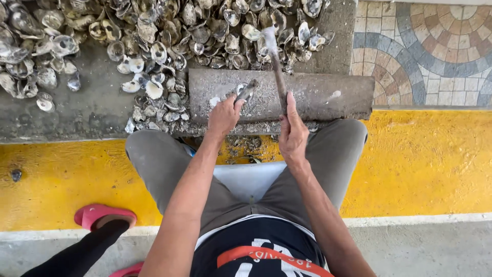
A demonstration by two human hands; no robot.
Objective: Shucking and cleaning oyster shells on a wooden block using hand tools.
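Seated person, viewed from the head camera, working at a low grey block (318, 95) lying across the knees' far side.

Left hand (224, 117) is pinching an oyster (246, 91) tight between thumb and fingers, holding it tilted, its lower edge resting on the block. The shell is sticking up and away from the fingertips, toward the pile.

Right hand (293, 132) is wrapping closed around the handle of a hammer (277, 69). The shaft is running up and away from the fist, leaning slightly left; its head is blurred, sitting over the near edge of the pile. The hammer is standing just right of the oyster, apart from it; the two hands are near each other, not touching.

Beyond both grips, a big pile (169, 36) of shells is spreading over the concrete ledge, reaching well left of the left hand. Grit and shell chips are lying on the block around the oyster and under the wrists. Below the hands, between the thighs, more broken bits are lying on the yellow curb (420, 164).

Right of the right hand, past the block's end, patterned tiles (435, 46) are showing. Far below and left of the left forearm, another person's leg in black with a pink slipper (100, 214) is resting on the curb edge.
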